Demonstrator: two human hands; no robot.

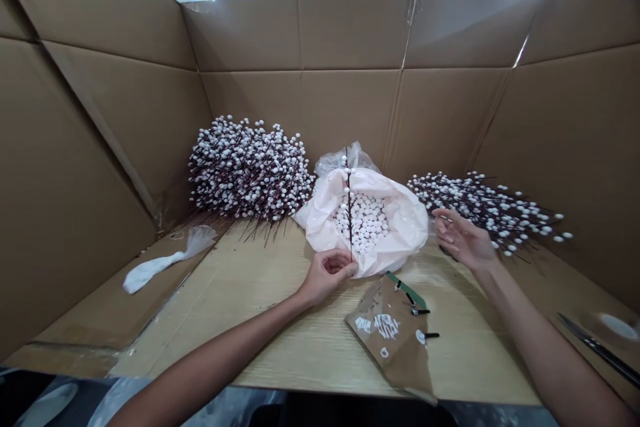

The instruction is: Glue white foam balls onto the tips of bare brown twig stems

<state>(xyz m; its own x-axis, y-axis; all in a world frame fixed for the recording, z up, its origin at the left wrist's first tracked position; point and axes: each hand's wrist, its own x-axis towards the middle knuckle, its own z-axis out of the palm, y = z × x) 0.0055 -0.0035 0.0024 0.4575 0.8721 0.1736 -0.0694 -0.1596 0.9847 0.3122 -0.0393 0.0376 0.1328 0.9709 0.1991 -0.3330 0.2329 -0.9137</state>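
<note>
My left hand (pixel 327 272) pinches the foot of a thin dark stem (pixel 349 203) set with white beads and holds it upright in front of a pale plastic bag (pixel 400 230) full of loose white beads (pixel 367 219). My right hand (pixel 463 238) hovers to the right of the bag with its fingers spread, nothing in it, close to a flat pile of beaded stems (pixel 493 208). A bigger bundle of beaded stems (pixel 247 170) lies behind and to the left of the bag.
Tall cardboard walls (pixel 90 167) close in the wooden table (pixel 260 310) on three sides. A scrap of cardboard (pixel 395 347) with white bits and short dark pieces lies near me. A white crumpled bag (pixel 167 260) lies left. Scissors (pixel 597 347) rest at right.
</note>
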